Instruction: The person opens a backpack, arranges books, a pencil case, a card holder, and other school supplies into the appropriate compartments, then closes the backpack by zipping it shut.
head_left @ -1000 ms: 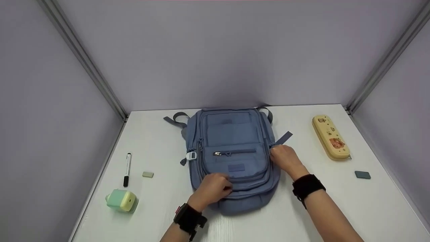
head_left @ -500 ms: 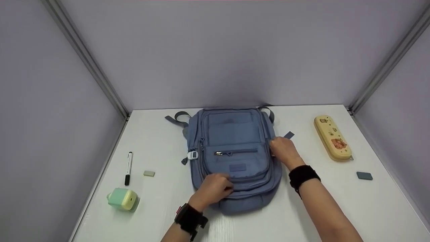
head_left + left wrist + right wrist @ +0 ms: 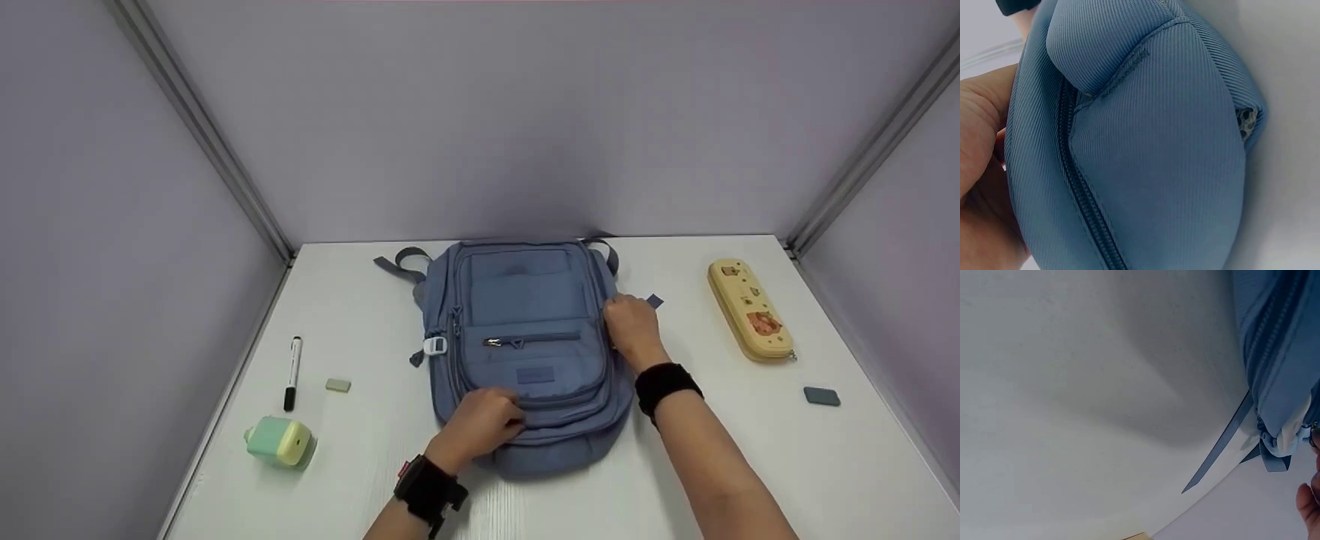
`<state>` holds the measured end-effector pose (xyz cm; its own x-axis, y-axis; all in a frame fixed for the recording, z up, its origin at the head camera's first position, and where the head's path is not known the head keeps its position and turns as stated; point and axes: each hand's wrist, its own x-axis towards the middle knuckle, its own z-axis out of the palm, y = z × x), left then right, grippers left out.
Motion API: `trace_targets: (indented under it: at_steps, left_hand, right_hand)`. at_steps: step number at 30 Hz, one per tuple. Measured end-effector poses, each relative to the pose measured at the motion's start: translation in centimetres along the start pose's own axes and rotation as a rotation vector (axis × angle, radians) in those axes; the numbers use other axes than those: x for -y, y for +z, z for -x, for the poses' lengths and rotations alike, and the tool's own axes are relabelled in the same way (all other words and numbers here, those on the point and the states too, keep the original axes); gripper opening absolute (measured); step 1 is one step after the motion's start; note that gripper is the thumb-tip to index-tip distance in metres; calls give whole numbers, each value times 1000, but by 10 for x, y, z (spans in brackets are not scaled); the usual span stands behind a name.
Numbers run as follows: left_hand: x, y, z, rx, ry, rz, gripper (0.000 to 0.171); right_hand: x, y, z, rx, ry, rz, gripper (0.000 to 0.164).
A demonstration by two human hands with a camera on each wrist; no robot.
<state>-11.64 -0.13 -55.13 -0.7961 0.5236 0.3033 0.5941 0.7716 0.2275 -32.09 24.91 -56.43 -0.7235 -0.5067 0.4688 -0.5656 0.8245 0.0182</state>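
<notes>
A blue backpack [image 3: 525,296] lies front side up on the white table, its top toward the back wall. My left hand [image 3: 484,421] grips the fabric at its lower front; the left wrist view shows the fingers [image 3: 982,129] beside a padded edge with a zipper [image 3: 1086,202]. Curled at the bag's right side, my right hand [image 3: 632,326] pinches a zipper pull [image 3: 1314,426], mostly hidden by the fingers. A loose strap end [image 3: 655,301] sticks out just beyond that hand. Across the front pocket runs a short zipper [image 3: 532,339].
Left of the bag lie a marker [image 3: 293,373], a small beige eraser [image 3: 338,385] and a green and yellow box-like item [image 3: 279,441]. On the right are a yellow pencil case [image 3: 750,311] and a dark green block [image 3: 822,396]. Grey panels [image 3: 480,120] enclose the table.
My right hand has slid up along the bag's right side, away from me, covering more of the strap end. My left hand keeps its grip at the lower front.
</notes>
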Motion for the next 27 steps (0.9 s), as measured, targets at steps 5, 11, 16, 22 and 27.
trace_targets:
  at_steps: [5,11,16,22,27]
  left_hand:
    - [0,0,0,11,-7,-4,13]
    - [0,-1,2,22,-29,-11,3]
    - [0,-3,5,21,-57,13,4]
    - [5,-8,11,-28,-69,5,4]
    - [13,-13,19,-46,-61,-4,5]
  right_hand:
    - [7,7,3,-24,122,-36,12]
    - [23,5,15,24,159,-102,8]
    - [44,-8,30,38,66,-160,16]
    - [70,-33,49,127,-106,-359,21]
    - [83,-49,67,282,-197,-499,27]
